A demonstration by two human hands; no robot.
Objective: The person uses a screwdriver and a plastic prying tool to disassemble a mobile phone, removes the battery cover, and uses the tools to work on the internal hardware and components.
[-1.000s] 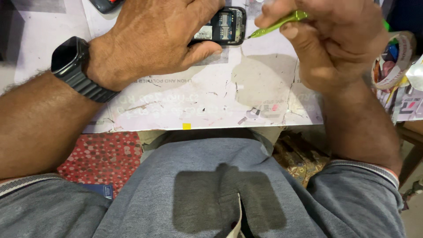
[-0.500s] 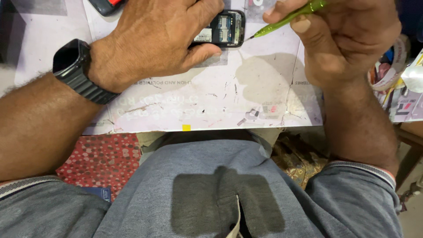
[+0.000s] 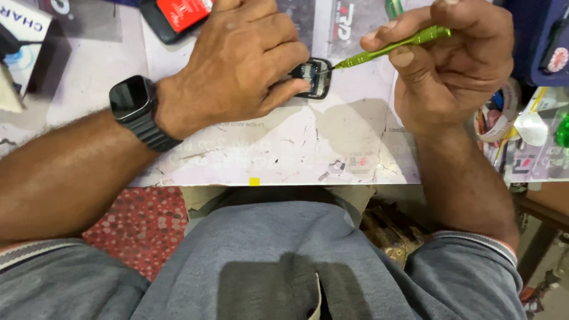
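Head view of a worn white table (image 3: 284, 148). The left hand (image 3: 237, 65), a black smartwatch (image 3: 133, 101) on its wrist, lies palm down near the table's far edge; its thumb and fingers are pressed around a small black device (image 3: 314, 77), pinning it to the surface. The device is a dark rounded-rectangular frame whose open face shows a pale grey interior. The right hand (image 3: 450, 65) pinches a slim green screwdriver (image 3: 391, 46) between thumb and curled fingers, the tip touching the device's right edge. A red-and-black object (image 3: 178, 15) lies at the far edge.
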